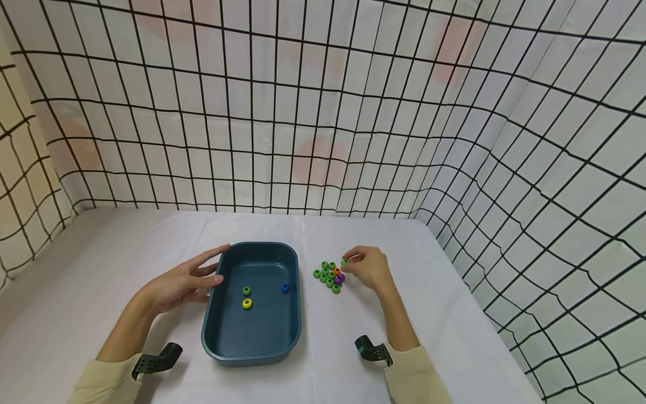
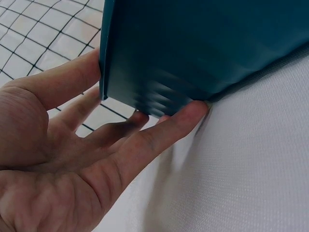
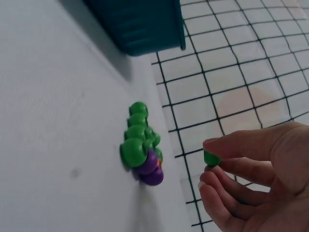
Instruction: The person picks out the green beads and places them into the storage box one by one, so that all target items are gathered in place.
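Observation:
My right hand pinches a green bead between thumb and fingertips, raised off the cloth in the right wrist view. Just left of it lies a cluster of green beads, with an orange bead and purple beads among them. My left hand is at the left side of a dark blue tray, its fingers spread and nearly straight. In the left wrist view the fingertips touch the tray's wall and rim. Inside the tray sit a green bead, a yellow bead and a blue bead.
White cloth covers the table. A black grid net over white sheeting rises behind it and along both sides. Each wrist wears a black strap-on camera, the left camera close to the tray's near left side.

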`<state>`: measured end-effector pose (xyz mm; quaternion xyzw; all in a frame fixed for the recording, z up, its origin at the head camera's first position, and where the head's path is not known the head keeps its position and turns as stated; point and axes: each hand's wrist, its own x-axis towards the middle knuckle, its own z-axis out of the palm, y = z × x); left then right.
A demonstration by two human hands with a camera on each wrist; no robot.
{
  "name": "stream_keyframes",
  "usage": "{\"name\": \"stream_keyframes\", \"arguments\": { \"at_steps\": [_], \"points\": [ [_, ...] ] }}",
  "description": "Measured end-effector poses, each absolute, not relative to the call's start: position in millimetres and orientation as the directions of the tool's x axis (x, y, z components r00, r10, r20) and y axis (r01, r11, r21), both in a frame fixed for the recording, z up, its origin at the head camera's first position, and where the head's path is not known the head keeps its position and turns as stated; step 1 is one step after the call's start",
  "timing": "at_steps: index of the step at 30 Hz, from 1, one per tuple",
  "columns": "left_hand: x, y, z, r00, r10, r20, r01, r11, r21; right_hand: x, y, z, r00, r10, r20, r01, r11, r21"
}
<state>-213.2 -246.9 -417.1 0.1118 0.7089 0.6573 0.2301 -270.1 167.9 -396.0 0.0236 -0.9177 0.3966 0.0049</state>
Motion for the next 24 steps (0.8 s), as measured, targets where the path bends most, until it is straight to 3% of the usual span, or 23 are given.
{"name": "stream_keyframes", "arguments": {
  "at_steps": [15,24],
  "points": [
    [-214.2,-246.7,-419.3,-0.877,0.438,-0.198,-0.155,0.133,0.979,-245.4,127.4,-371.6,-0.975,-0.165,0.148,-0.218,0.603,-0.767],
    [-213.7,-247.8,-419.3,-0.875,0.443,-0.195,-0.152,0.131,0.98,-230.9,106.9,-363.6,-0.951,-0.268,0.155,-0.277,0.515,-0.811]
  ]
}}
